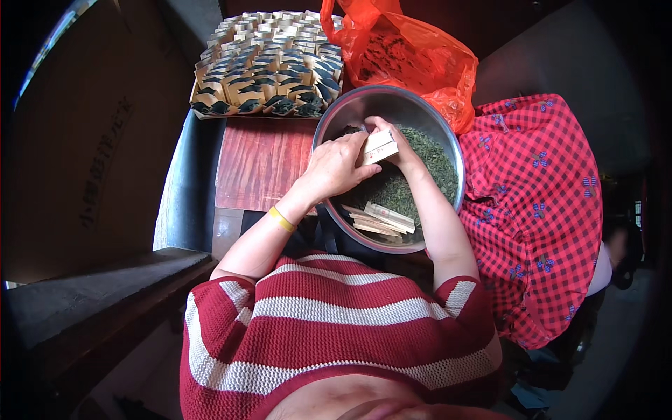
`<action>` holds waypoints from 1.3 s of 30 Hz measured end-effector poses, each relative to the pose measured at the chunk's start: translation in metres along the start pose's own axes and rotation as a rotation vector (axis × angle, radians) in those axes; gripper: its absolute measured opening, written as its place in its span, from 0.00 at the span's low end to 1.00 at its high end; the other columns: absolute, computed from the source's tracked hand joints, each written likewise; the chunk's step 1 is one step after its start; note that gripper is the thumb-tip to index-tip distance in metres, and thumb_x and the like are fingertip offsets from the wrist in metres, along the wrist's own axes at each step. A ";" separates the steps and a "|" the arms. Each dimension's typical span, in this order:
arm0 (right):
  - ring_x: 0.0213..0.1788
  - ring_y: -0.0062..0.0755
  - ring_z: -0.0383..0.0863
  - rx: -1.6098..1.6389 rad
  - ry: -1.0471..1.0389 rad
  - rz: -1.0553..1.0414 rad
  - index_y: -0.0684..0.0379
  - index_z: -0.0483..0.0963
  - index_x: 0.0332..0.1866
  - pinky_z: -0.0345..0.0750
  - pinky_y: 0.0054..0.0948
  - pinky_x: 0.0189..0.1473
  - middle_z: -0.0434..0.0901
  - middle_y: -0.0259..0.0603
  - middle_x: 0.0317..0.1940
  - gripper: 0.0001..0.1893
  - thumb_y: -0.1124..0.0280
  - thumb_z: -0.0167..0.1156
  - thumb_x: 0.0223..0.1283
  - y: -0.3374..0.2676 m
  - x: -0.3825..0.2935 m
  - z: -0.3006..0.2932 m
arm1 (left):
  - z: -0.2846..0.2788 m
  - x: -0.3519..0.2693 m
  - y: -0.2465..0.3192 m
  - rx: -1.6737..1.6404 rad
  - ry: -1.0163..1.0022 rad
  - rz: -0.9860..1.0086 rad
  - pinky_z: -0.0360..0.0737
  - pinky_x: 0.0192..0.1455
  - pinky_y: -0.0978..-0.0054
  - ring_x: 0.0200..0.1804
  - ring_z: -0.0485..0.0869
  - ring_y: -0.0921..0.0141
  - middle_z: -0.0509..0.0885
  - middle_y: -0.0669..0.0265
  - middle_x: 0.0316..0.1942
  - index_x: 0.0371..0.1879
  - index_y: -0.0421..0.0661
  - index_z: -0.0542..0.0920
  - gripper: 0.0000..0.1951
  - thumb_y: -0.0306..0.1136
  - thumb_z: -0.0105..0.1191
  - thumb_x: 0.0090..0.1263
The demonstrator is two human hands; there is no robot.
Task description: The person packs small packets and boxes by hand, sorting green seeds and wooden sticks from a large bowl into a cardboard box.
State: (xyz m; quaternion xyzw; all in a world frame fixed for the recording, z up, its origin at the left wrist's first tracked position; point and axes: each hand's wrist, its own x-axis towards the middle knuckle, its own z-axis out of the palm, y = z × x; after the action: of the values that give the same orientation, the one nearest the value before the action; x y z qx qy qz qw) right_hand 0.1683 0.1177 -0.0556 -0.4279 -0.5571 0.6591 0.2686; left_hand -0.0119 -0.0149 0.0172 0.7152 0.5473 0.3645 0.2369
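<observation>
Both hands are over a steel bowl point(460, 173) of dried green leaves point(434, 163), which look like tea. My left hand point(336, 165) grips small paper packets point(379, 148) from the near side, its thumb below them. Behind the packets, my right hand point(391, 137) curls round their far side; its fingertips are partly hidden. Several flat paper packets point(383, 219) lie loosely stacked on the leaves at the bowl's near edge.
A shallow box point(197, 113) of upright leaf-filled paper packets point(283, 105) stands on a reddish wooden board point(262, 163). An open red plastic bag point(446, 47) sits behind the bowl. Red checked cloth point(530, 210) lies right. Part of another person point(604, 268) shows far right.
</observation>
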 end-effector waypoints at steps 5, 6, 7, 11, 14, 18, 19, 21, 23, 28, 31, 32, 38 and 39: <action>0.36 0.30 0.86 -0.443 -0.018 -0.140 0.63 0.83 0.38 0.80 0.30 0.42 0.86 0.39 0.31 0.16 0.58 0.62 0.64 -0.013 0.004 -0.016 | -0.003 0.000 0.000 -0.025 -0.006 -0.008 0.79 0.42 0.57 0.40 0.85 0.52 0.84 0.53 0.35 0.52 0.40 0.76 0.27 0.45 0.68 0.61; 0.36 0.32 0.87 -0.581 0.088 -0.162 0.61 0.83 0.39 0.80 0.31 0.42 0.87 0.41 0.31 0.14 0.59 0.63 0.63 -0.022 0.000 -0.012 | -0.004 -0.001 -0.001 -0.009 -0.022 -0.022 0.79 0.42 0.57 0.40 0.85 0.52 0.85 0.53 0.35 0.52 0.40 0.76 0.27 0.46 0.68 0.61; 0.37 0.34 0.88 -0.717 0.195 -0.183 0.59 0.83 0.39 0.80 0.31 0.41 0.87 0.42 0.31 0.12 0.61 0.64 0.62 -0.033 -0.004 -0.007 | -0.005 -0.001 -0.001 0.007 -0.040 -0.037 0.79 0.42 0.57 0.40 0.85 0.53 0.85 0.53 0.35 0.52 0.40 0.76 0.28 0.46 0.68 0.61; 0.38 0.41 0.88 -0.858 0.337 -0.295 0.57 0.81 0.41 0.80 0.33 0.42 0.86 0.45 0.31 0.09 0.65 0.61 0.63 -0.041 -0.009 0.001 | -0.011 -0.001 0.004 -0.016 -0.078 -0.084 0.80 0.43 0.57 0.41 0.86 0.52 0.86 0.51 0.37 0.55 0.40 0.76 0.29 0.47 0.68 0.61; 0.38 0.38 0.87 -0.692 0.134 -0.211 0.58 0.80 0.40 0.80 0.33 0.42 0.86 0.44 0.32 0.06 0.72 0.62 0.60 -0.026 -0.004 -0.005 | -0.011 -0.001 0.006 -0.050 -0.030 -0.085 0.81 0.46 0.57 0.44 0.86 0.51 0.86 0.49 0.40 0.58 0.40 0.76 0.31 0.47 0.68 0.61; 0.41 0.26 0.83 -0.190 -0.207 -0.342 0.59 0.80 0.39 0.79 0.29 0.45 0.85 0.39 0.36 0.13 0.86 0.64 0.48 0.012 0.002 -0.006 | -0.006 0.001 0.003 -0.073 0.019 -0.056 0.81 0.48 0.57 0.47 0.85 0.50 0.86 0.48 0.43 0.60 0.40 0.76 0.32 0.48 0.68 0.62; 0.41 0.26 0.83 -0.186 -0.209 -0.339 0.59 0.80 0.39 0.79 0.29 0.45 0.85 0.39 0.36 0.13 0.86 0.64 0.48 0.008 0.002 -0.006 | -0.005 -0.001 0.002 -0.061 0.060 -0.037 0.81 0.48 0.57 0.47 0.85 0.49 0.85 0.48 0.44 0.60 0.40 0.76 0.32 0.48 0.67 0.62; 0.42 0.24 0.82 -0.629 -0.313 -0.447 0.60 0.79 0.41 0.78 0.28 0.47 0.84 0.37 0.37 0.09 0.82 0.60 0.56 -0.007 0.003 -0.011 | -0.009 0.001 0.005 -0.072 0.018 -0.073 0.80 0.48 0.57 0.46 0.85 0.50 0.85 0.49 0.43 0.58 0.41 0.76 0.30 0.47 0.67 0.62; 0.38 0.25 0.82 -0.022 -0.243 0.003 0.63 0.79 0.41 0.78 0.30 0.44 0.83 0.37 0.33 0.08 0.71 0.54 0.69 -0.022 0.003 -0.012 | -0.010 0.001 0.006 -0.083 -0.020 -0.110 0.80 0.48 0.57 0.46 0.85 0.50 0.85 0.49 0.43 0.55 0.41 0.76 0.28 0.46 0.67 0.62; 0.29 0.19 0.79 -0.370 0.170 -0.265 0.64 0.78 0.39 0.77 0.22 0.31 0.81 0.35 0.29 0.13 0.63 0.57 0.73 -0.057 -0.011 -0.022 | -0.009 0.000 0.004 -0.074 0.009 -0.090 0.80 0.46 0.56 0.45 0.85 0.50 0.85 0.51 0.42 0.55 0.41 0.76 0.28 0.46 0.67 0.62; 0.22 0.15 0.71 -0.254 0.359 -0.346 0.61 0.76 0.36 0.70 0.17 0.25 0.73 0.30 0.21 0.15 0.61 0.53 0.75 -0.075 -0.022 -0.028 | -0.008 -0.001 0.004 -0.054 0.030 -0.070 0.79 0.46 0.56 0.46 0.84 0.51 0.85 0.51 0.42 0.54 0.41 0.76 0.27 0.46 0.67 0.63; 0.22 0.15 0.71 -0.255 0.355 -0.346 0.61 0.76 0.36 0.70 0.17 0.25 0.73 0.30 0.21 0.15 0.61 0.53 0.75 -0.077 -0.024 -0.030 | -0.009 0.000 0.004 -0.053 0.034 -0.073 0.79 0.46 0.56 0.46 0.84 0.51 0.85 0.51 0.42 0.54 0.41 0.76 0.27 0.46 0.67 0.63; 0.21 0.13 0.68 -0.185 0.401 -0.525 0.59 0.75 0.32 0.66 0.16 0.24 0.70 0.27 0.19 0.16 0.60 0.52 0.75 -0.089 -0.038 -0.017 | -0.011 0.002 0.008 -0.043 -0.050 -0.133 0.80 0.51 0.57 0.51 0.84 0.49 0.85 0.47 0.48 0.60 0.39 0.75 0.32 0.46 0.68 0.62; 0.21 0.13 0.68 -0.183 0.401 -0.525 0.59 0.75 0.32 0.66 0.16 0.24 0.70 0.27 0.19 0.16 0.60 0.52 0.75 -0.088 -0.039 -0.013 | -0.008 0.001 0.006 -0.048 -0.004 -0.099 0.80 0.49 0.57 0.48 0.84 0.50 0.84 0.49 0.44 0.56 0.40 0.75 0.29 0.46 0.67 0.62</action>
State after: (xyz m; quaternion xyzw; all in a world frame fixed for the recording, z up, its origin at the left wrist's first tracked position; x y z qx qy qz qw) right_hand 0.1880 0.1125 0.0395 -0.4134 -0.6411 0.4173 0.4939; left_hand -0.0146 -0.0161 0.0274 0.6822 0.5727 0.3637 0.2728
